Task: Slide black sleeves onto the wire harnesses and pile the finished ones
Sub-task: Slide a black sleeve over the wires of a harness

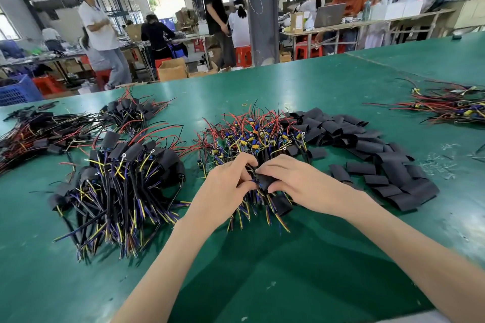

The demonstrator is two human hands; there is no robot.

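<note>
Both hands meet at the near edge of the central heap of bare wire harnesses [252, 136], a tangle of red, black, yellow and purple wires with small circuit boards. My left hand [225, 186] grips one wire harness [256, 181] by its wires. My right hand [291, 178] pinches a black sleeve [263, 181] at that harness's end. Loose black sleeves [372, 155] lie in a spread to the right. A pile of sleeved harnesses [123, 176] sits to the left.
The green table [262, 257] carries two more sleeved piles at the far left [39, 134] and back [131, 110], and a bundle of bare harnesses [451, 105] at far right. Several people work at benches beyond the table's far edge.
</note>
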